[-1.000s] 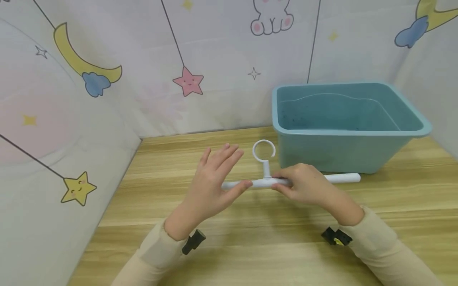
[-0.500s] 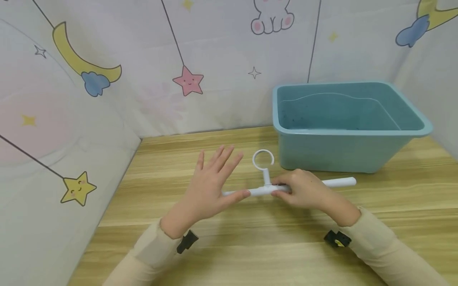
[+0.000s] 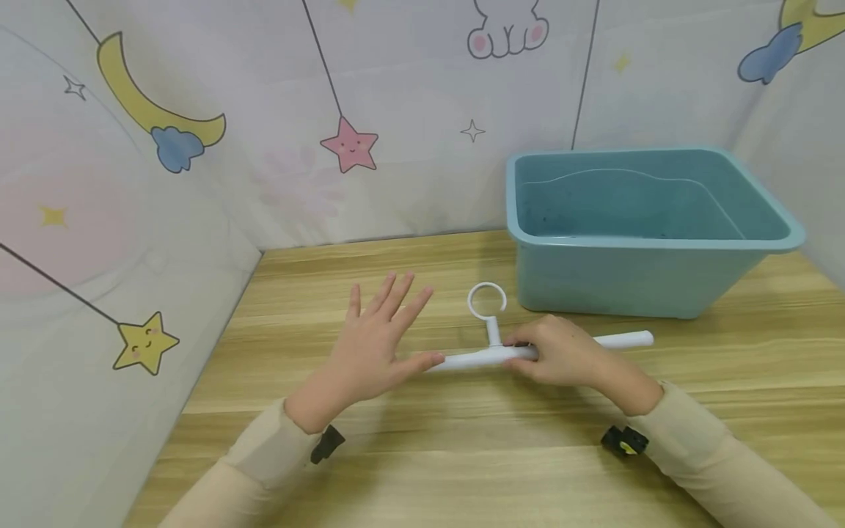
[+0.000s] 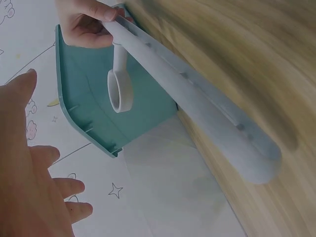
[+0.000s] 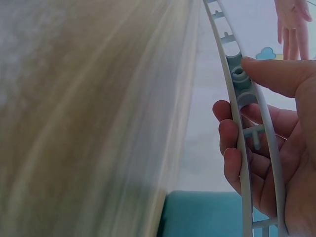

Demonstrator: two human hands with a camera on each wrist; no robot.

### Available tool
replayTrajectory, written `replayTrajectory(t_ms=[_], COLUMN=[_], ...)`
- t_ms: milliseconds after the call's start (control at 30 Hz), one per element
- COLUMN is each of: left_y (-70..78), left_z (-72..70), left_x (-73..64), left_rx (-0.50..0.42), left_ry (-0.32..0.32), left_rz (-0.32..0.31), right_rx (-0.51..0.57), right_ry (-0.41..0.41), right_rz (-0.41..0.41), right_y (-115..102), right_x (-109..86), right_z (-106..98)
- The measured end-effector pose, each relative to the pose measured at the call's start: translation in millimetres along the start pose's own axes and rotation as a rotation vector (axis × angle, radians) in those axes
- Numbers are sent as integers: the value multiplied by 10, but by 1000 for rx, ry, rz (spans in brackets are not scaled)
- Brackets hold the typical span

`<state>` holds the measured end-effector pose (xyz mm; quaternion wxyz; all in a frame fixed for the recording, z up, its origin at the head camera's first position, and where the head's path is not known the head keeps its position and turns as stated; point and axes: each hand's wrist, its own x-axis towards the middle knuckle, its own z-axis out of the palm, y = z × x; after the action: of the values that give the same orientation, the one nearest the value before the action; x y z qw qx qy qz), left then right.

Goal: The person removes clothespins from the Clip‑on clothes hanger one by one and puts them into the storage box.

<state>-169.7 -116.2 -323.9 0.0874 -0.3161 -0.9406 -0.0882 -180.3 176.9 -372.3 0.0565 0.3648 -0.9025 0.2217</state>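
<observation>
A white plastic clothes hanger (image 3: 478, 358) with a ring-shaped hook is held above the wooden table. My right hand (image 3: 561, 353) grips its bar just right of the hook's base. From the right wrist view, the thumb and curled fingers hold the hanger's ribbed, hollow underside (image 5: 239, 79). My left hand (image 3: 363, 352) has its fingers spread, and its thumb overlaps the bar's left end in the head view. In the left wrist view that hand (image 4: 29, 192) stands apart from the hanger (image 4: 192, 103).
A blue-green plastic bin (image 3: 607, 279) stands behind the right hand, near the back wall. The wooden table (image 3: 462, 455) spreads beneath both arms. Cloth printed with stars and moons (image 3: 422, 110) covers the walls. Each sleeve carries a small black wrist camera (image 3: 623, 441).
The hanger and right hand have come down and nearer to the person. My left hand has shifted left along the bar, its fingers spreading wider, showing more of the bar's left side.
</observation>
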Motion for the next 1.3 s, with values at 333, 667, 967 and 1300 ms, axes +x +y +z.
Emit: replayTrajectory(t_ms=[333, 667, 967, 1300], left_y=[-33, -22, -18, -23], left_z=[38, 63, 92, 178], left_x=[0, -3, -29, -54], left_rx=[8, -3, -9, -36], left_ry=[-10, -28, -25, -46], left_rz=[1, 11, 19, 18], right_rx=[11, 73, 94, 118], right_ry=[-35, -78, -112, -177], right_rz=[-9, 4, -12, -8], right_y=[23, 23, 41, 38], right_x=[6, 18, 23, 18], right_z=[59, 108, 117, 136])
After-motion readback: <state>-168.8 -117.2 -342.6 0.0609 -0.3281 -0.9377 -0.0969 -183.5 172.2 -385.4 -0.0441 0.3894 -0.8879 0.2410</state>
